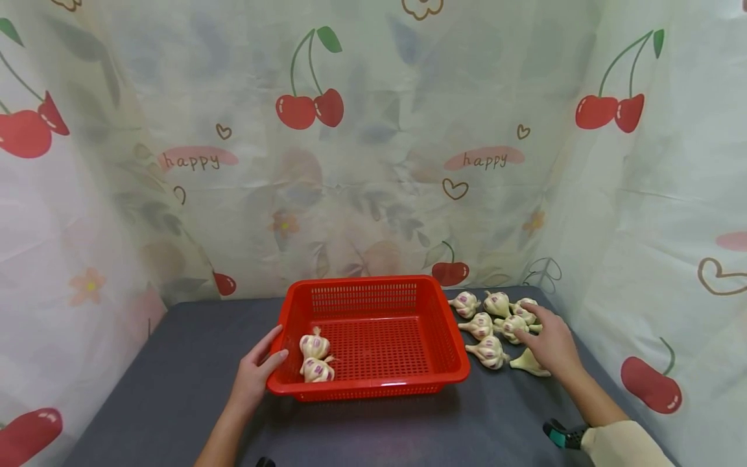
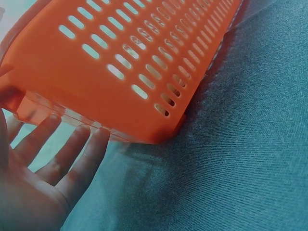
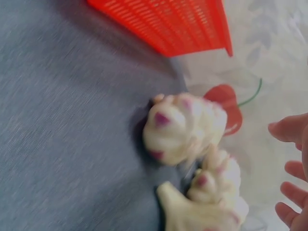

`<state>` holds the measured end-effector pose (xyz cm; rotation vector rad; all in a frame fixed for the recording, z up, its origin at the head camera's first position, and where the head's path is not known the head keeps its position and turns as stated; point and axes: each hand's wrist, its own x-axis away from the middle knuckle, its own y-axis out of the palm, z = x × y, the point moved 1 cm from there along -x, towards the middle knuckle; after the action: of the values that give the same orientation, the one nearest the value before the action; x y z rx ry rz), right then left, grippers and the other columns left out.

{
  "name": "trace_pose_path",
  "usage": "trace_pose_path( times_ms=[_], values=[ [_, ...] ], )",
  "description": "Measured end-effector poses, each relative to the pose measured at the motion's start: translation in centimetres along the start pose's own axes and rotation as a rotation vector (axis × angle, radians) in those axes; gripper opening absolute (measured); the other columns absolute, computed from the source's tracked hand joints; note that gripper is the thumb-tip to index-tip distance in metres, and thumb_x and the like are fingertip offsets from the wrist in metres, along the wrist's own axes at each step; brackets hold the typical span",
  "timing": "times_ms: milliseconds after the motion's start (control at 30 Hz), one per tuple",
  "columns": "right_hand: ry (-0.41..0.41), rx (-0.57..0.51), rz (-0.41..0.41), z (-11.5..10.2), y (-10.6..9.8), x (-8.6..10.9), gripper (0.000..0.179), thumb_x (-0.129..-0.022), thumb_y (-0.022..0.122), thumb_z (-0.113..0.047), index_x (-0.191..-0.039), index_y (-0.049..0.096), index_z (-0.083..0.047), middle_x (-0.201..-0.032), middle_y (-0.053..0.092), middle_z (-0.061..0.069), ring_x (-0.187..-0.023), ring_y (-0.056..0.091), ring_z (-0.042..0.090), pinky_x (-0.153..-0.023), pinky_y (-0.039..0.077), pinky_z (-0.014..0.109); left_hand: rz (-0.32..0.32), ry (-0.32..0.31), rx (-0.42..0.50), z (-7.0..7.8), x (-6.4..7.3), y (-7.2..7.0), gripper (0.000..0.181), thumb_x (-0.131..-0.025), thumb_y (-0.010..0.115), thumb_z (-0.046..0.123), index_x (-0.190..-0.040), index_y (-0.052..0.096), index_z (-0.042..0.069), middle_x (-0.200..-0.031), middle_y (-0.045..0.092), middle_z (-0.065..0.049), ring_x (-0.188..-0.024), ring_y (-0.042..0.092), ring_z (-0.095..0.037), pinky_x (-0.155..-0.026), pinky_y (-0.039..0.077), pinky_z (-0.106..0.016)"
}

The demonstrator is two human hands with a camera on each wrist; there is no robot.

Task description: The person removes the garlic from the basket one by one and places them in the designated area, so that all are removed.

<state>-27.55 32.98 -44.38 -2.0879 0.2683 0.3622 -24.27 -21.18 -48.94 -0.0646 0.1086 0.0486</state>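
Observation:
A red plastic basket (image 1: pixel 373 385) with slotted walls stands in the middle of the table. Two garlic bulbs, one (image 1: pixel 314 346) behind the other (image 1: pixel 318 371), lie in its left part. My left hand (image 1: pixel 253 376) holds the basket's left side, thumb at the rim; in the left wrist view its fingers (image 2: pixel 72 149) touch the outer wall. Over several garlic bulbs (image 1: pixel 489 352) right of the basket hovers my right hand (image 1: pixel 554 344), fingers spread. The right wrist view shows this hand (image 3: pixel 294 192) apart from the nearest blurred bulb (image 3: pixel 180 130), nothing visibly held.
A dark grey cloth (image 1: pixel 192 383) covers the table. Pale curtains with printed cherries (image 1: pixel 309 110) stand behind and on both sides. A black and teal strap (image 1: pixel 563 434) is at my right wrist, by a cream sleeve (image 1: pixel 624 444).

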Motion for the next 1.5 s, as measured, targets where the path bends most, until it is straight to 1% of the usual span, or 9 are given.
trace_pose_path(
  times_ms=[133,400,633,733,967,1167,1200,1367,1500],
  values=[
    [-0.030,-0.050,0.013,-1.3,0.0,-1.0,0.054,-0.088,0.071,-0.017,-0.135,0.050,0.000,-0.132,0.050,0.029,-0.117,0.045,0.051,-0.088,0.039,0.066,0.001,0.002,-0.002,-0.1,0.0,0.0,0.054,-0.098,0.060,0.018,-0.149,0.041,0.017,-0.145,0.045,-0.018,-0.118,0.055,-0.040,-0.083,0.054,-0.039],
    [-0.038,-0.138,-0.022,-4.1,0.2,-2.7,0.055,-0.091,0.070,-0.025,-0.136,0.050,-0.002,-0.131,0.053,0.027,-0.118,0.049,0.044,-0.090,0.045,0.059,-0.003,0.008,-0.001,0.0,0.2,0.0,0.054,-0.098,0.060,0.018,-0.149,0.041,0.016,-0.145,0.045,-0.019,-0.117,0.056,-0.039,-0.083,0.054,-0.036],
    [-0.046,-0.341,-0.081,-6.4,1.1,-4.4,0.054,-0.090,0.071,-0.019,-0.136,0.050,0.001,-0.133,0.053,0.027,-0.121,0.049,0.043,-0.098,0.043,0.056,0.000,0.014,-0.006,0.3,0.2,0.1,0.054,-0.098,0.059,0.018,-0.149,0.041,0.016,-0.145,0.045,-0.019,-0.117,0.055,-0.040,-0.084,0.054,-0.039],
    [-0.028,-0.387,-0.109,-7.0,1.6,-5.0,0.054,-0.090,0.071,-0.020,-0.136,0.050,-0.001,-0.133,0.053,0.025,-0.122,0.049,0.042,-0.099,0.043,0.055,0.000,0.011,-0.005,0.3,0.2,0.1,0.054,-0.098,0.059,0.018,-0.149,0.041,0.016,-0.145,0.044,-0.019,-0.118,0.055,-0.039,-0.085,0.053,-0.040],
    [-0.030,-0.430,-0.172,-8.8,2.9,-6.2,0.055,-0.091,0.070,-0.023,-0.139,0.049,-0.005,-0.137,0.050,0.023,-0.124,0.047,0.043,-0.097,0.043,0.060,-0.005,0.006,-0.006,0.3,0.2,0.1,0.054,-0.098,0.059,0.018,-0.149,0.041,0.017,-0.145,0.044,-0.018,-0.118,0.055,-0.039,-0.084,0.054,-0.039],
    [-0.002,-0.429,-0.247,-10.9,4.4,-7.4,0.053,-0.090,0.070,-0.020,-0.137,0.050,-0.005,-0.134,0.054,0.020,-0.122,0.050,0.039,-0.087,0.052,0.053,-0.009,-0.001,-0.004,0.1,0.2,0.0,0.054,-0.098,0.059,0.020,-0.149,0.040,0.018,-0.146,0.044,-0.018,-0.119,0.055,-0.039,-0.085,0.054,-0.039],
    [-0.013,-0.422,-0.259,-11.2,4.6,-7.6,0.054,-0.090,0.070,-0.020,-0.137,0.050,-0.004,-0.134,0.054,0.021,-0.121,0.050,0.040,-0.087,0.052,0.053,-0.008,-0.002,-0.002,0.1,0.2,0.0,0.054,-0.098,0.059,0.019,-0.149,0.040,0.018,-0.146,0.044,-0.018,-0.119,0.055,-0.039,-0.085,0.053,-0.039],
    [-0.055,-0.408,-0.312,-12.8,5.5,-8.8,0.054,-0.090,0.071,-0.020,-0.137,0.051,-0.003,-0.134,0.053,0.024,-0.121,0.050,0.042,-0.094,0.046,0.056,0.001,0.003,-0.002,0.1,0.1,-0.1,0.054,-0.098,0.059,0.018,-0.149,0.041,0.018,-0.145,0.045,-0.018,-0.118,0.055,-0.039,-0.085,0.053,-0.039],
    [-0.072,-0.376,-0.370,-14.0,6.3,-9.5,0.053,-0.090,0.070,-0.021,-0.137,0.051,-0.005,-0.135,0.052,0.024,-0.123,0.048,0.043,-0.095,0.045,0.056,-0.005,0.008,-0.007,0.0,0.1,-0.1,0.055,-0.098,0.059,0.019,-0.149,0.040,0.017,-0.145,0.044,-0.018,-0.118,0.055,-0.039,-0.085,0.053,-0.039]
  ],
)
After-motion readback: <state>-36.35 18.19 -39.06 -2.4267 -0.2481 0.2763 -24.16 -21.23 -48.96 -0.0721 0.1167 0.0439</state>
